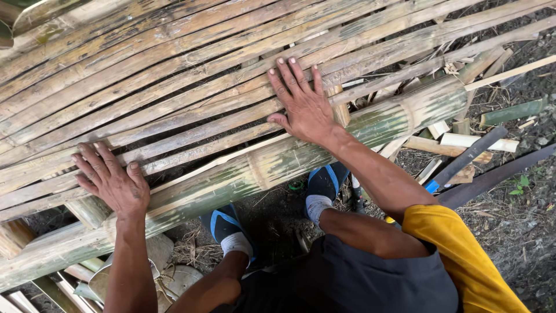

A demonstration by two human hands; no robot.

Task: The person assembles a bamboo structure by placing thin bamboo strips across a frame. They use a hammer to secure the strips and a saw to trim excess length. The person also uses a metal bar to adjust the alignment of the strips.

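Head view: lower frame, blue sandals (229,229) on dirt. Mid-frame, green bamboo pole (324,148) runs diagonally. Left hand (113,182) flat, fingers spread, gripping nothing, on split bamboo mat (145,87) at lower left. Right hand (304,107) likewise flat at centre. Dark blade (469,156) at right.

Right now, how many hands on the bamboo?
2. The left hand lies flat on the split bamboo slats at lower left; the right hand presses flat near the middle. No other hands show.

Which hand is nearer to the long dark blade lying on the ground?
Right. The right hand presses flat on the bamboo slats, nearer the dark blade at far right. The left hand rests at the opposite end.
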